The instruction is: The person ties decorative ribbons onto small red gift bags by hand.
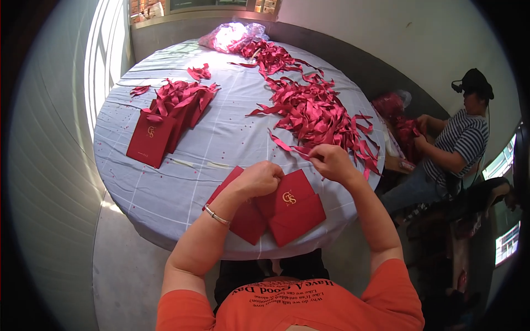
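Note:
Flat red paper bags (296,215) with a gold emblem lie overlapping at the near edge of the table in front of me. My left hand (262,179) is closed at the top edge of the upper bag, its fingertips partly hidden. My right hand (330,162) pinches a dark red satin ribbon (301,149) just beyond the bags. The ribbon's loose end trails to the left over the cloth. Right behind it spreads a big heap of the same ribbons (314,107).
A round table with a pale blue checked cloth (182,190) fills the middle. Red bags with ribbons (149,138) are stacked at the left. A clear plastic bag (229,37) lies at the far edge. Another person (464,129) works at the right, hands on red material.

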Demonstrator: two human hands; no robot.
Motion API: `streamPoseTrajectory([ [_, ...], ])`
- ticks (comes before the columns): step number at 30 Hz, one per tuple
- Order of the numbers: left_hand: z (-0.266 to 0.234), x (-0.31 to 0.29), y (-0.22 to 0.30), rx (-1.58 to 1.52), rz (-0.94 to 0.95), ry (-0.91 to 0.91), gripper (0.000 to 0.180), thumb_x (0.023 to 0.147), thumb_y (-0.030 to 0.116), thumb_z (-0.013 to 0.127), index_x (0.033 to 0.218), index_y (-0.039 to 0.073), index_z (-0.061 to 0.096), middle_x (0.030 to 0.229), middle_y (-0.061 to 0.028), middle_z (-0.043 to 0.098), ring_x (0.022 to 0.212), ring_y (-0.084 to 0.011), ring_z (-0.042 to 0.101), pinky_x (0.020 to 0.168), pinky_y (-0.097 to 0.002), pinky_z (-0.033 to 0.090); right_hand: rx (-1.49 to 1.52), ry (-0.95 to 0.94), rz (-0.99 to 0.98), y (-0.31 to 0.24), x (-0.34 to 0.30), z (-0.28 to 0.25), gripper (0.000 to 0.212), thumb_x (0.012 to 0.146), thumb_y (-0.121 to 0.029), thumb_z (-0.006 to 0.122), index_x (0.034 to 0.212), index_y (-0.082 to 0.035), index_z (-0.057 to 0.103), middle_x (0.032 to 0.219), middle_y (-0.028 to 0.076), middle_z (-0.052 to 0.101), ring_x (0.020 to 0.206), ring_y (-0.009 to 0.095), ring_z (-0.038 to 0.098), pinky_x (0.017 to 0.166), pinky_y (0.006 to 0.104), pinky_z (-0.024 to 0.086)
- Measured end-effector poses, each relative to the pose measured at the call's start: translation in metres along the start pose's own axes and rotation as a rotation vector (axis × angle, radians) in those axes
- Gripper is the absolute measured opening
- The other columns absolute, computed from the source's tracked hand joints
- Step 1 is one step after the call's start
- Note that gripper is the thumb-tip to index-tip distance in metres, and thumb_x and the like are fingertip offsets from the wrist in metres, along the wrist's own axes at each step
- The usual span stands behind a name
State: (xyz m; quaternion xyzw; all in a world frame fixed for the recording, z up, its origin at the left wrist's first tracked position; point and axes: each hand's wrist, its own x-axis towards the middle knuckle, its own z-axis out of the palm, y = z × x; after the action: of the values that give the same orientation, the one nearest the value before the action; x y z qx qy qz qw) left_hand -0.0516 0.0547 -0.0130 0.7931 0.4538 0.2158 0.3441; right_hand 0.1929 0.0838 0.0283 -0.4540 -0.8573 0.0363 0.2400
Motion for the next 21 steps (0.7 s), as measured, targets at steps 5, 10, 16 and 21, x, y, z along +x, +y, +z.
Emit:
streamPoseTrajectory([
  [5, -0.007, -0.005, 0.020, 0.060, -0.065, -0.065, 0.026, 0.083, 0.011, 0.055, 0.103, 0.003, 0.070, 0.092, -0.0217, 0.069, 0.086, -0.0356, 0.067, 0.078, -0.0409, 0.052, 0.064, -0.261, 0.282, 0.031, -0.050, -0.031, 0.016, 0.078, -0.014, 0.066, 0.091, -0.007, 0.073, 0.083, 0.011, 0.071, 0.079, 0.027, 0.069, 0.073, 0.0349, 0.054],
  [10, 0.003, -0.006, 0.017, 0.200, 0.032, -0.037, 0.025, 0.082, 0.011, 0.054, 0.101, 0.005, 0.071, 0.091, -0.0208, 0.068, 0.087, -0.0378, 0.065, 0.078, -0.0432, 0.052, -0.053, 0.013, 0.018, 0.008, -0.039, -0.013, 0.014, 0.081, -0.017, 0.069, 0.090, -0.007, 0.073, 0.091, 0.010, 0.068, 0.083, 0.028, 0.067, 0.073, 0.0364, 0.054],
  [16, 0.021, -0.002, 0.008, 0.212, 0.048, 0.010, 0.021, 0.083, 0.016, 0.057, 0.094, 0.005, 0.071, 0.088, -0.0196, 0.069, 0.086, -0.0379, 0.065, 0.077, -0.0444, 0.052, -0.085, 0.059, 0.074, -0.002, 0.017, 0.060, 0.018, 0.081, -0.026, 0.070, 0.087, -0.009, 0.072, 0.093, 0.010, 0.067, 0.085, 0.030, 0.065, 0.075, 0.0418, 0.053],
  [21, 0.019, -0.006, 0.018, 0.178, 0.017, -0.009, 0.021, 0.084, 0.021, 0.060, 0.092, 0.005, 0.071, 0.086, -0.0191, 0.069, 0.084, -0.0373, 0.066, 0.075, -0.0437, 0.052, -0.087, 0.047, 0.116, 0.010, 0.019, 0.078, 0.018, 0.082, -0.024, 0.070, 0.087, -0.007, 0.072, 0.092, 0.012, 0.067, 0.082, 0.031, 0.064, 0.074, 0.0411, 0.052],
])
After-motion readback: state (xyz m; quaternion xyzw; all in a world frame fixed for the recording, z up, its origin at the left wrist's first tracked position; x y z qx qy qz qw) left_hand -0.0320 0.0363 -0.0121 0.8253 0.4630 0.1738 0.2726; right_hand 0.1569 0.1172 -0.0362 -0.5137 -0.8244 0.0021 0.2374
